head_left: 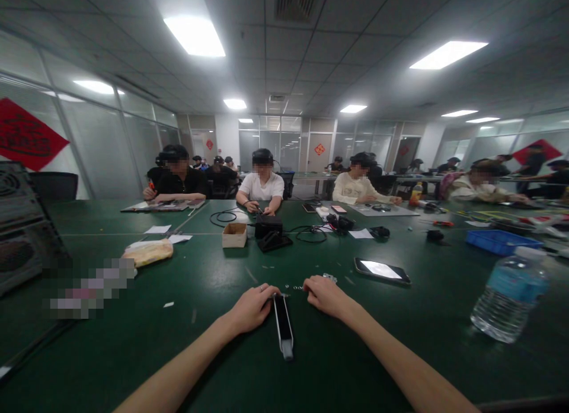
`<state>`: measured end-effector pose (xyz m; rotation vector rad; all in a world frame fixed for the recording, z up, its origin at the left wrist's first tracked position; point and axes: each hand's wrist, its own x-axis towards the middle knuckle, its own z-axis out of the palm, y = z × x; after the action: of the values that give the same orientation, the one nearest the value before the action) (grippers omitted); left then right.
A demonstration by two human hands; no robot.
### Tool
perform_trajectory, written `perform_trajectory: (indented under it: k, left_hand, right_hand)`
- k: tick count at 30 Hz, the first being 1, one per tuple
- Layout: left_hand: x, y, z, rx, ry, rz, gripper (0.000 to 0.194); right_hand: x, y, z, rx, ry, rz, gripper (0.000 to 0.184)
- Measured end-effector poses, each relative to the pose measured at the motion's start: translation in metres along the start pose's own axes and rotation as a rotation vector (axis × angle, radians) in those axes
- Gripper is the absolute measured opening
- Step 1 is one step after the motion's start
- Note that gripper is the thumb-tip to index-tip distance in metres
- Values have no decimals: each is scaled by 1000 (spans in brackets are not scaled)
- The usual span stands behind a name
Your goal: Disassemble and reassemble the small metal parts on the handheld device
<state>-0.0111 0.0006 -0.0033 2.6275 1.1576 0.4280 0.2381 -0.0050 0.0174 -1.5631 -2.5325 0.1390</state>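
Black white-edged bar [283,325] on green bench [133,354], between left hand [251,309] and right hand [326,297], left fingers [268,295] unclenched against its upper end, right fingers [310,286] released just beside it

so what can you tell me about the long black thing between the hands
It is a narrow, elongated black casing, plastic-looking, with pale strips along its long edges and a grey tip at the end nearest the person. It lies on the green tabletop, running away from the person between both hands. The left hand reaches its far end and seems to touch it; the right hand looks slightly apart. What kind of device it is cannot be told.
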Motion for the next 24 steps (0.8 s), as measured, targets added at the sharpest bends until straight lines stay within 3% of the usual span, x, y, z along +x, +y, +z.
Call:
perform_trajectory:
  k: [7, 15, 24]
  left_hand:
    - [0, 3, -1, -7, -1, 8, 32]
    - [1, 2, 1, 6, 0, 3, 32]
    - [1, 4, -1, 22, -1, 4, 33]
  right_hand:
    - [1, 3, 8, 92, 30, -47, 16]
    - [8, -14, 20, 348, 180, -169, 16]
    - [16, -12, 37, 398, 257, -244, 18]
